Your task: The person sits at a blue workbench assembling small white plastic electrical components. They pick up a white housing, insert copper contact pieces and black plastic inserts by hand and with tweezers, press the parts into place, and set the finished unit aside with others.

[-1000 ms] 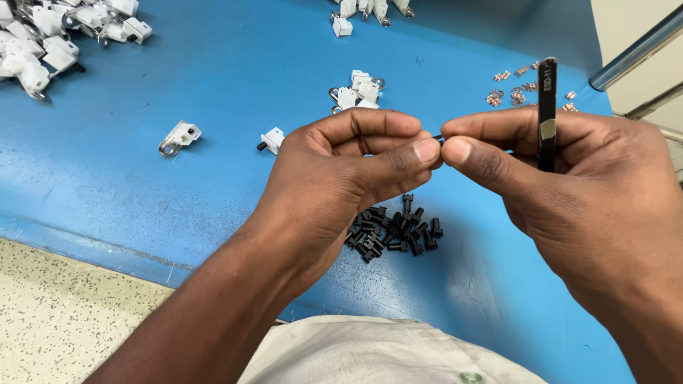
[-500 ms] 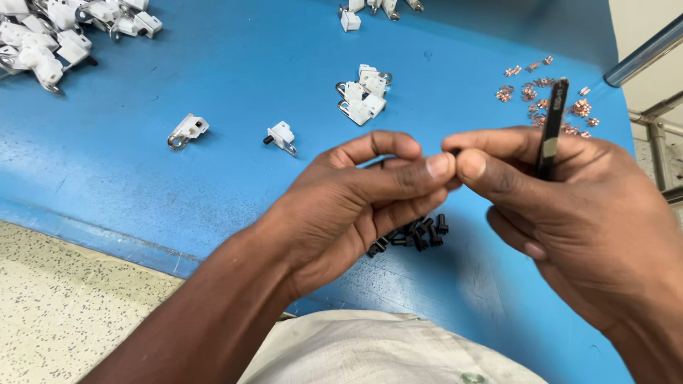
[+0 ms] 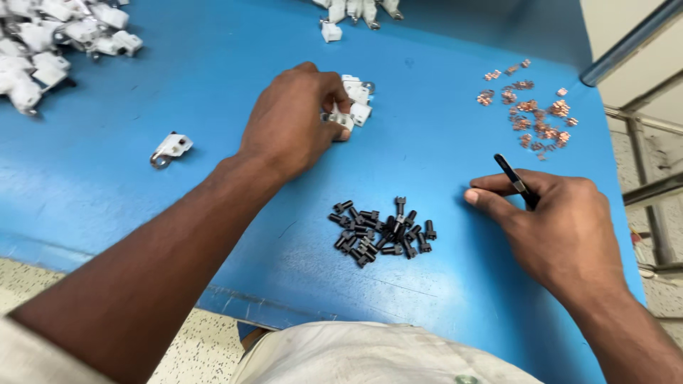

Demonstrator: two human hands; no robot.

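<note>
**Hands either side of the black screws**

Left hand (image 3: pixel 288 121) fingertips pinch a white plastic piece (image 3: pixel 340 117) in the small cluster beyond the black screws (image 3: pixel 380 231). Right hand (image 3: pixel 562 220), right of them, grips a dark tool (image 3: pixel 517 181). Copper bits (image 3: pixel 530 110) lie farther right; lone white clip (image 3: pixel 169 148) left.

Assembly workshop: blue workbench (image 3: pixel 213 178), black screws (image 3: pixel 380 231).

A heap of small black screws (image 3: pixel 383 231) lies near the front of the blue table (image 3: pixel 213 213), with copper-coloured bits (image 3: pixel 530 110) scattered toward its far right corner. One white clip (image 3: pixel 169 148) sits alone at the left, a big pile of white parts (image 3: pixel 53 46) fills the far left corner, and a few more white parts (image 3: pixel 356 11) lie along the far edge.
</note>
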